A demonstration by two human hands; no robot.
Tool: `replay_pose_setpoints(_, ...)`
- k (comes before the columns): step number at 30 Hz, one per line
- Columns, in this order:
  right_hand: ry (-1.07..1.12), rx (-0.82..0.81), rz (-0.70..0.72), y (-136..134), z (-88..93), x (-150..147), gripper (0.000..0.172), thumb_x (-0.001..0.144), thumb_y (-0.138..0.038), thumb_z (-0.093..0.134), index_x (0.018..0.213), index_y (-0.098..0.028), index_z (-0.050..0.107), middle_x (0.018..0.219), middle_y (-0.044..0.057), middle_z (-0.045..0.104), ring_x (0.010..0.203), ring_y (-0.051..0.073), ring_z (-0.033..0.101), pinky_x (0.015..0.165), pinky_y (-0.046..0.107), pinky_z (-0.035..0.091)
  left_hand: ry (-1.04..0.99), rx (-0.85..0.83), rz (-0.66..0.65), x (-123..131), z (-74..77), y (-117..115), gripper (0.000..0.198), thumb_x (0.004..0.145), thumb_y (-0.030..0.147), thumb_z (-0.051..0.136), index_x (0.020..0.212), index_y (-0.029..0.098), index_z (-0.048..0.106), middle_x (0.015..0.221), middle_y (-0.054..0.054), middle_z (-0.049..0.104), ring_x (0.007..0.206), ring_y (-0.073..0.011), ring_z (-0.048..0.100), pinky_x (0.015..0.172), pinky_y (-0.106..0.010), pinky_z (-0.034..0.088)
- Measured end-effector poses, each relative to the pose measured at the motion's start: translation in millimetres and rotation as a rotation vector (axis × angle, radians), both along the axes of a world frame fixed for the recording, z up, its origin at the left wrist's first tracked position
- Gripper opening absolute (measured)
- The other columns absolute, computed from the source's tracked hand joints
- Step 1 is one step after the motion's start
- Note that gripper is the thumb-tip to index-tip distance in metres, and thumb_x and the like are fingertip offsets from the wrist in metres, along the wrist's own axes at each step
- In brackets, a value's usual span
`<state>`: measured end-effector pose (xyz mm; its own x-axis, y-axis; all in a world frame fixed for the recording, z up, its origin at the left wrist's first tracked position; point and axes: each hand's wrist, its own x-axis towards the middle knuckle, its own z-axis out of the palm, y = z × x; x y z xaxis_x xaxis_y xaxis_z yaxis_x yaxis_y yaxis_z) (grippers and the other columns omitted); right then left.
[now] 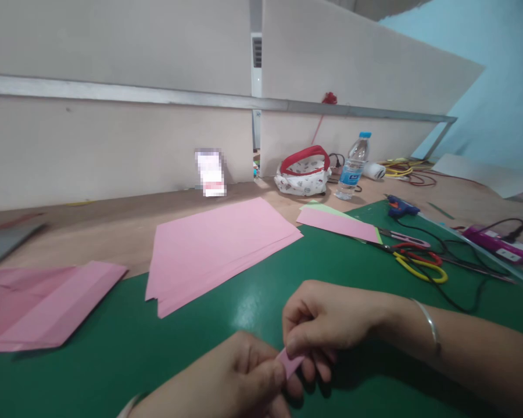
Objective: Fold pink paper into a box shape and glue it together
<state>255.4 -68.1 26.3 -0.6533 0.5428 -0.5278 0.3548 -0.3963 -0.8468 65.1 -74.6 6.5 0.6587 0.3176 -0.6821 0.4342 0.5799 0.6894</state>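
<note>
A small piece of pink paper [290,362] is pinched between both hands, low in the view over the green mat. My left hand [255,371] grips its left end between thumb and fingers. My right hand [314,328] closes on the other end, its thumb pressed on top. Most of the piece is covered by the fingers, so its full shape cannot be made out. Beyond my hands lies a stack of pink paper sheets [222,249], fanned slightly at the near edge.
Folded pink paper [65,307] lies at left. Toward the right are pink and green strips [337,223], scissors [421,264], a glue gun [401,206], and a purple power strip [501,244] with cords. A water bottle [353,168] and a red-trimmed pouch [303,174] stand near the partition [122,139].
</note>
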Motion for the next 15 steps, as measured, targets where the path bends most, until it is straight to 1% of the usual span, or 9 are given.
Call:
replay_pose_setpoints(2, -0.021, -0.010, 0.025, 2.7, 5.2, 5.4, 0.009, 0.078, -0.014, 0.051, 0.071, -0.012, 0.058, 0.057, -0.002, 0.061, 0.045, 0.007, 0.058, 0.042, 0.013, 0.044, -0.004, 0.063, 0.054, 1.5, -2.6, -4.0, 0.037, 0.084, 0.048, 0.051, 0.077, 0.014, 0.065, 0.061, -0.004, 0.067, 0.046, -0.0092, 0.050, 0.044, -0.019, 0.034)
replay_pose_setpoints(4, -0.090, 0.069, 0.008, 6.5, 11.5, 11.7, 0.009, 0.077, -0.012, 0.050, 0.071, -0.012, 0.057, 0.056, -0.002, 0.060, 0.046, 0.008, 0.059, 0.045, 0.015, 0.046, -0.005, 0.069, 0.085, 1.6, -5.8, -6.2, 0.040, 0.085, 0.051, 0.049, 0.081, 0.015, 0.065, 0.062, -0.005, 0.067, 0.047, -0.0095, 0.051, 0.044, -0.018, 0.035)
replay_pose_setpoints(6, -0.178, 0.250, -0.108, 9.4, 18.1, 16.6, 0.011, 0.079, -0.013, 0.049, 0.071, -0.012, 0.057, 0.058, -0.001, 0.061, 0.050, 0.008, 0.060, 0.048, 0.017, 0.047, -0.004, 0.063, 0.103, 0.4, -8.8, -7.4, 0.041, 0.084, 0.052, 0.050, 0.081, 0.014, 0.065, 0.061, -0.005, 0.067, 0.048, -0.0094, 0.051, 0.043, -0.018, 0.034)
replay_pose_setpoints(8, -0.205, 0.441, -0.236, 9.4, 23.3, 17.5, 0.015, 0.083, -0.018, 0.049, 0.076, -0.012, 0.060, 0.069, 0.003, 0.065, 0.059, 0.010, 0.062, 0.055, 0.019, 0.049, -0.002, 0.073, 0.113, -0.8, -10.1, -8.6, 0.042, 0.084, 0.053, 0.052, 0.081, 0.014, 0.065, 0.061, -0.005, 0.067, 0.047, -0.0090, 0.051, 0.043, -0.017, 0.033)
replay_pose_setpoints(9, -0.192, 0.502, -0.258, 7.9, 24.9, 16.2, 0.015, 0.084, -0.021, 0.050, 0.081, -0.012, 0.062, 0.075, 0.004, 0.066, 0.065, 0.011, 0.063, 0.059, 0.020, 0.049, -0.011, 0.082, 0.114, -0.9, -9.8, -9.1, 0.043, 0.083, 0.054, 0.052, 0.080, 0.014, 0.065, 0.061, -0.005, 0.066, 0.047, -0.0091, 0.051, 0.043, -0.017, 0.033)
replay_pose_setpoints(10, -0.172, 0.522, -0.237, 5.4, 25.6, 14.0, 0.015, 0.083, -0.024, 0.053, 0.085, -0.013, 0.063, 0.079, 0.004, 0.067, 0.069, 0.011, 0.063, 0.061, 0.020, 0.049, -0.032, 0.092, 0.115, -0.6, -8.9, -9.5, 0.046, 0.083, 0.057, 0.051, 0.080, 0.013, 0.064, 0.060, -0.006, 0.066, 0.047, -0.0093, 0.051, 0.043, -0.017, 0.034)
replay_pose_setpoints(11, -0.155, 0.501, -0.183, 2.4, 25.5, 11.2, 0.015, 0.082, -0.026, 0.057, 0.086, -0.013, 0.064, 0.078, 0.003, 0.067, 0.068, 0.011, 0.062, 0.059, 0.019, 0.048, -0.061, 0.099, 0.116, -0.1, -7.3, -9.4, 0.049, 0.082, 0.060, 0.050, 0.079, 0.013, 0.064, 0.060, -0.006, 0.066, 0.047, -0.0097, 0.052, 0.044, -0.018, 0.035)
replay_pose_setpoints(13, -0.144, 0.403, -0.076, -3.4, 23.6, 5.8, 0.013, 0.078, -0.026, 0.061, 0.081, -0.014, 0.064, 0.065, 0.000, 0.064, 0.057, 0.009, 0.059, 0.050, 0.016, 0.044, -0.120, 0.066, 0.108, 1.0, -2.5, -7.4, 0.052, 0.081, 0.062, 0.049, 0.080, 0.012, 0.064, 0.060, -0.008, 0.067, 0.047, -0.0105, 0.053, 0.045, -0.018, 0.037)
replay_pose_setpoints(15, -0.154, 0.333, -0.058, -6.3, 21.1, 3.2, 0.012, 0.077, -0.025, 0.061, 0.073, -0.013, 0.063, 0.053, -0.003, 0.058, 0.046, 0.007, 0.052, 0.042, 0.014, 0.039, -0.154, -0.022, 0.125, 0.8, 3.2, -3.5, 0.048, 0.082, 0.057, 0.049, 0.084, 0.011, 0.065, 0.065, -0.010, 0.069, 0.050, -0.0117, 0.056, 0.047, -0.019, 0.040)
